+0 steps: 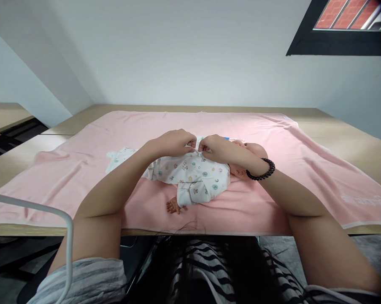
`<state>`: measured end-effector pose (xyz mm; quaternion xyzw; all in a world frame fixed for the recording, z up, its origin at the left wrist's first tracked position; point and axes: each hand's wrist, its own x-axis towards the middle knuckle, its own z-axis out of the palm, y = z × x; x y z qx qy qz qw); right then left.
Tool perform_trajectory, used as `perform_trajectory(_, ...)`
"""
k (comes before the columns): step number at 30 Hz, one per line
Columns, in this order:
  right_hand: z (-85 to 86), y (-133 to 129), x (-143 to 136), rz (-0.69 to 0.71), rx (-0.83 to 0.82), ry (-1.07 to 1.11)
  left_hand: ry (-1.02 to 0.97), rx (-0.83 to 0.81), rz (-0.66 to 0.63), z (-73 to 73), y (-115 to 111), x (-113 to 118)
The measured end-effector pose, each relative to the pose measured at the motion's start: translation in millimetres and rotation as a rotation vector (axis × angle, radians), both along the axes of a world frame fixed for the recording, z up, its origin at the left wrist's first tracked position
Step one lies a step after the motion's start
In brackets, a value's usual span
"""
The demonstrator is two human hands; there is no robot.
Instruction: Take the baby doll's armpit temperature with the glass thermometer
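Note:
A baby doll [256,150] lies on its back on a pink blanket [92,169], its head to the right. It wears a white printed onesie [206,171]. My left hand [176,142] and my right hand [216,147] meet over the doll's chest. The fingers of both are bent and pinch the onesie's cloth, close together with a small gap between them. The exact bit of cloth in the fingertips is partly hidden. One small doll hand [173,205] sticks out of the near sleeve. My right forearm covers part of the doll's head.
Behind the doll's shoulder lies a thin blue and white item [233,139], mostly hidden. The blanket covers much of a wooden table [339,131] set against a white wall. A pale curved tube [70,236] crosses the lower left.

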<state>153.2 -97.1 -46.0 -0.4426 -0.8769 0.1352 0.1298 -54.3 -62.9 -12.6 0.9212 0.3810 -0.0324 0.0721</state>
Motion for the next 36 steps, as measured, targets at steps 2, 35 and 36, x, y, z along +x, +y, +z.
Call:
perform_trajectory(2, 1.9, -1.2, 0.8, -0.003, -0.039, -0.039, -0.015, -0.016, -0.005, -1.3, 3.0, -1.4)
perform_trajectory(35, -28.3, -1.2, -37.8, -0.036, 0.106, 0.131, 0.084, -0.154, 0.012, 19.9, 3.8, -26.5)
perform_trajectory(36, -31.1, -1.4, -40.8, -0.052, 0.114, 0.132, 0.088, -0.166, 0.008, 20.9, 4.5, -28.9)
